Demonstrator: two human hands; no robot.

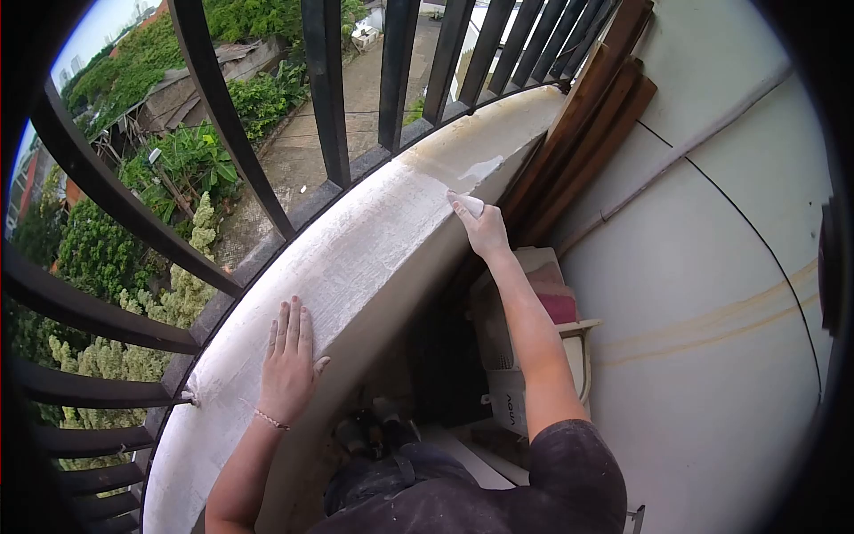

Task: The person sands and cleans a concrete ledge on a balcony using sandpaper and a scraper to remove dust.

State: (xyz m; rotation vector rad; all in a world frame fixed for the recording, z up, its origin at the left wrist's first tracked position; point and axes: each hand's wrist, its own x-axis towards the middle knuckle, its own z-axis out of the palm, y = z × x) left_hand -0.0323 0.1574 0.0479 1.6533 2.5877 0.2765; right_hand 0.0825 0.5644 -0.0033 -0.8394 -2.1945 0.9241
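My left hand lies flat on the top of a white-coated ledge, its fingers stretched out and together, with a thin bracelet at the wrist. Further along, my right hand is closed around a small whitish piece at the ledge's inner edge. Fingers cover part of that piece, so its exact kind cannot be made out. Just beyond the fingers is a bright white patch on the ledge. White dust or residue marks the fingers of both hands.
Dark railing bars rise along the ledge's outer side, with trees and a paved lane far below. Brown wooden planks lean at the far end. Under my right arm stand a pale plastic bin and a white box. A pale wall bounds the right.
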